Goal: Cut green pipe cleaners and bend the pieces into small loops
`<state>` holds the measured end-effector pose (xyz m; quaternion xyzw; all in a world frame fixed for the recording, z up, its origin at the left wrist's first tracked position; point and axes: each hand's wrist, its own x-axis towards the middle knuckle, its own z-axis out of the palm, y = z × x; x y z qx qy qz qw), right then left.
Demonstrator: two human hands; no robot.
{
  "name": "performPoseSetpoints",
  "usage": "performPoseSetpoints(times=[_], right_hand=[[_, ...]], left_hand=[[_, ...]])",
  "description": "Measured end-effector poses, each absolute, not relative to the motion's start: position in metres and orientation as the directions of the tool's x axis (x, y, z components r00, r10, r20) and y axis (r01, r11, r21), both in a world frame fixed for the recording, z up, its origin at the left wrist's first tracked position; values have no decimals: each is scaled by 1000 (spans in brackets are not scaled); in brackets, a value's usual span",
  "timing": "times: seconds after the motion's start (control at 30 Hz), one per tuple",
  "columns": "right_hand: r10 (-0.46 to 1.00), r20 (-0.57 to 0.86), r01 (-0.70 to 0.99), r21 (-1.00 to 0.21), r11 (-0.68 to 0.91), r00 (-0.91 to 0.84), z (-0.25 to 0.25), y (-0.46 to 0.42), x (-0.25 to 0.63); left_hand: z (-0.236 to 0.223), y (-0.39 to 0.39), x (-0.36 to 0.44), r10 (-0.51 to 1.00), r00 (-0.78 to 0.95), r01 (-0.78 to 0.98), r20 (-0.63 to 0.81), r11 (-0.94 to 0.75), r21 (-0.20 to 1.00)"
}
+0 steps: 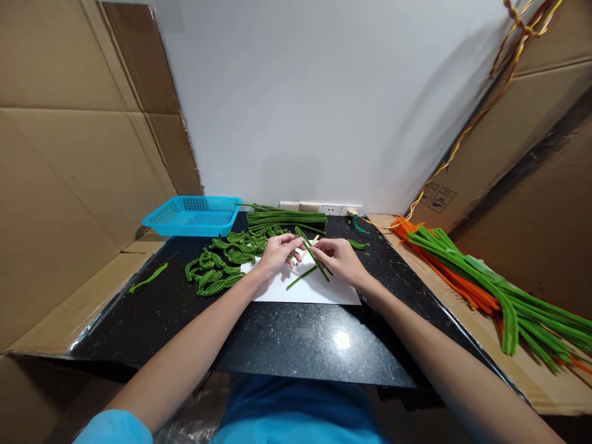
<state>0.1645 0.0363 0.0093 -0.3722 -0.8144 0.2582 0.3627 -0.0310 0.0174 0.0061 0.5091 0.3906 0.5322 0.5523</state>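
Over a white sheet of paper (305, 293), both of my hands work at dark green pipe cleaners (319, 265). My left hand (279, 254) has thumb and fingers pinched at the upper end of a slanting one. My right hand (340, 259) pinches beside its middle, fingertips partly hidden. A further short green piece (300, 279) slants down left from under the right hand. Behind the stems a thin pale stick (315, 239) shows; I cannot tell whether a hand touches it. To the left lies a pile of pipe cleaners bent into leaf-like loops (222, 262).
A bundle of straight dark green pipe cleaners (287, 219) lies behind my hands, near a blue perforated basket (198, 229). Bright green (509, 290) and orange stems (472, 290) rest on cardboard at right. A light green strip (148, 277) lies left. Sockets (329, 209) line the wall; yellow-brown wires (456, 151) hang right.
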Motion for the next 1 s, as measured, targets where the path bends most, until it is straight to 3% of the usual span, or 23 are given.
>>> performPoseSetpoints(times=[0.3, 1.0], right_hand=[[817, 237, 210, -895, 394, -525, 9, 39, 165], [780, 169, 77, -960, 267, -603, 5, 41, 162]], left_hand=[[9, 15, -29, 986, 116, -148, 121, -103, 984], [2, 22, -29, 985, 101, -194, 140, -119, 974]])
